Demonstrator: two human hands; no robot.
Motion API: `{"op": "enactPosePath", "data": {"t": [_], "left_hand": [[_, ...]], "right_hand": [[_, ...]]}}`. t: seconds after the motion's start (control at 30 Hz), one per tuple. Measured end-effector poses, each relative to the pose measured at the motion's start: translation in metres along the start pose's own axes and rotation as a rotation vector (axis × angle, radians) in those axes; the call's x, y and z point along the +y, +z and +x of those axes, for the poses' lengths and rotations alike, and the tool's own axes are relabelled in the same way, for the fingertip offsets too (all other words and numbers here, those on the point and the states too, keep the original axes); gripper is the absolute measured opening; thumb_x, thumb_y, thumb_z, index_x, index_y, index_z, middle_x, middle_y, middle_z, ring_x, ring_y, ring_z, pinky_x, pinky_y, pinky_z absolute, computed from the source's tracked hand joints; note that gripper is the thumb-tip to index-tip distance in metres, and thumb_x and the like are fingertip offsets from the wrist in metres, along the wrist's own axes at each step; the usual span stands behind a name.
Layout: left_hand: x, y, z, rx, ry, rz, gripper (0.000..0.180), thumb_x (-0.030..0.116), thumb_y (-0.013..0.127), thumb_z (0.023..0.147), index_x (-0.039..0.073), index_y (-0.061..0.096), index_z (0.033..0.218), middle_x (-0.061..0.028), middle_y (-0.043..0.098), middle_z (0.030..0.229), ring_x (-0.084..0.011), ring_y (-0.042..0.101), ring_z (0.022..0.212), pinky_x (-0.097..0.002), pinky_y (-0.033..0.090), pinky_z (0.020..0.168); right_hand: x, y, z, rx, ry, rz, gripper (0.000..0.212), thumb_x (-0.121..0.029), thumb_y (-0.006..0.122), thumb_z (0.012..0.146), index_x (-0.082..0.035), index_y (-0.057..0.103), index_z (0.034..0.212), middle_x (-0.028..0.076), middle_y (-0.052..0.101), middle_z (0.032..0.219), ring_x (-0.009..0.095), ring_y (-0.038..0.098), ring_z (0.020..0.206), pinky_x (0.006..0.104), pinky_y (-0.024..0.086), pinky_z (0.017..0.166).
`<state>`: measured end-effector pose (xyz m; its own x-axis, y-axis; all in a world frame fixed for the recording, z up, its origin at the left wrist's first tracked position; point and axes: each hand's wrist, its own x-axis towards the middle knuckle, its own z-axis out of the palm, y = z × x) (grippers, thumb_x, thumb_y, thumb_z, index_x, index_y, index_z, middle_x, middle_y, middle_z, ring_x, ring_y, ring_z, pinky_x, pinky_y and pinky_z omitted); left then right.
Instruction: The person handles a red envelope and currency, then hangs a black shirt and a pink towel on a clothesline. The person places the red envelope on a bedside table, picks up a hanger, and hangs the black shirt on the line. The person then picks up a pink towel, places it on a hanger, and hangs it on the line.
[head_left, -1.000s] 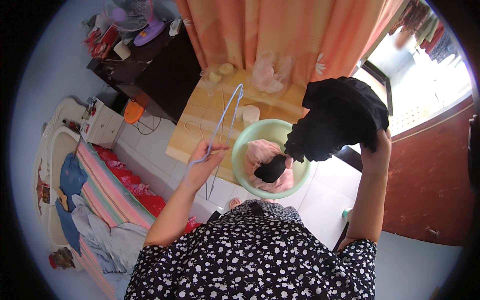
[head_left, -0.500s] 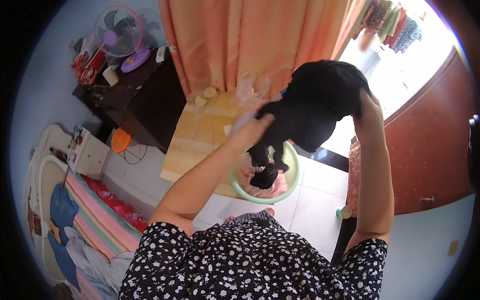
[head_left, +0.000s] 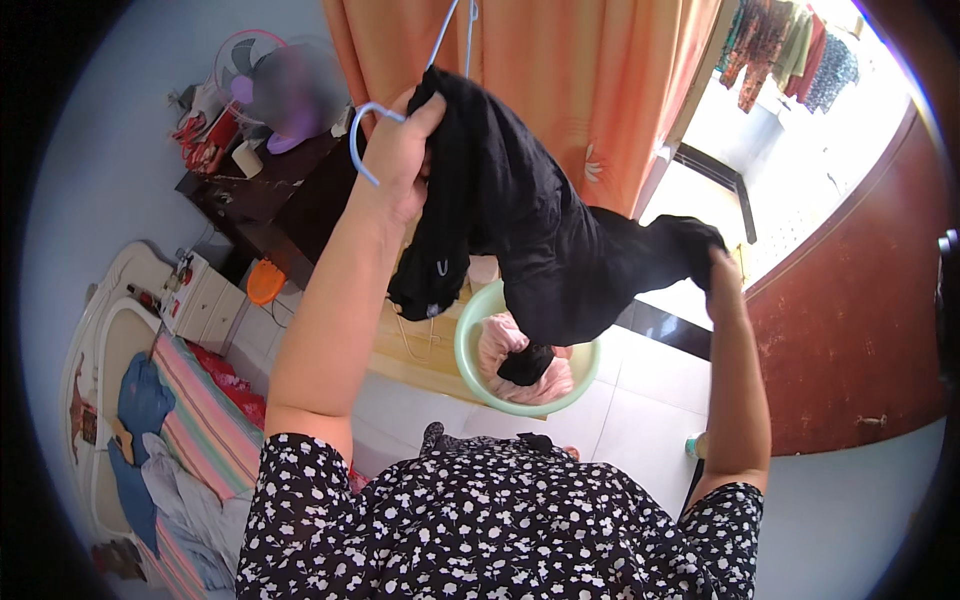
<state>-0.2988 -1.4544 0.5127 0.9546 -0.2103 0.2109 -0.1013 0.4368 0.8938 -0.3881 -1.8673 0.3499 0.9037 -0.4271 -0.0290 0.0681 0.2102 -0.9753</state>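
Note:
A black garment (head_left: pixel 555 250) is stretched in the air between my two hands. My left hand (head_left: pixel 403 150), raised on the left, grips its upper edge. A light blue hanger (head_left: pixel 358 128) is in that hand too, its hook curving out by the wrist and thin blue bars rising above the cloth. My right hand (head_left: pixel 724 285), lower and to the right, is closed round the other end, fingers partly hidden by fabric. Below the garment stands a pale green basin (head_left: pixel 463 362) holding pink cloth (head_left: pixel 497 345) and a dark bundle (head_left: pixel 526 365).
The basin overlaps a light wooden table (head_left: pixel 430 372). Behind hang orange curtains (head_left: pixel 600 80). At the left are a dark desk (head_left: pixel 235 195) with a fan (head_left: pixel 248 75), and a bed with a striped cover (head_left: pixel 215 400). A reddish-brown door (head_left: pixel 850 300) stands right of a bright doorway with hanging clothes.
My left hand has risen up and left with the garment, and the blue hanger now shows clearly. My right hand has dropped lower, drawing the cloth out lengthwise.

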Motion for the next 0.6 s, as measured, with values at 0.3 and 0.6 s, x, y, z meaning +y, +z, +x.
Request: {"op": "enactPosePath", "data": {"t": [0.3,0.6], "left_hand": [[0.028,0.058,0.014,0.128,-0.03,-0.19,0.007,0.015,0.059,0.089,0.011,0.056,0.085,0.0042,0.053,0.066,-0.0049,0.04,0.049,-0.0184,0.032,0.046],[-0.011,0.07,0.004,0.347,-0.233,-0.446,0.016,0.003,0.058,0.086,0.007,0.043,0.088,-0.0048,0.045,0.075,-0.0114,0.048,0.054,-0.0184,0.03,0.039]], "right_hand": [[0.098,0.059,-0.03,-0.155,0.476,-0.253,0.061,-0.024,0.063,0.086,-0.008,0.033,0.137,0.008,0.051,0.12,0.02,0.054,0.104,0.0339,0.046,0.084],[0.179,0.057,-0.11,-0.525,0.187,-0.503,0.077,-0.01,0.071,0.072,-0.004,0.03,0.137,0.017,0.046,0.118,0.026,0.053,0.106,0.0338,0.045,0.09]]}}
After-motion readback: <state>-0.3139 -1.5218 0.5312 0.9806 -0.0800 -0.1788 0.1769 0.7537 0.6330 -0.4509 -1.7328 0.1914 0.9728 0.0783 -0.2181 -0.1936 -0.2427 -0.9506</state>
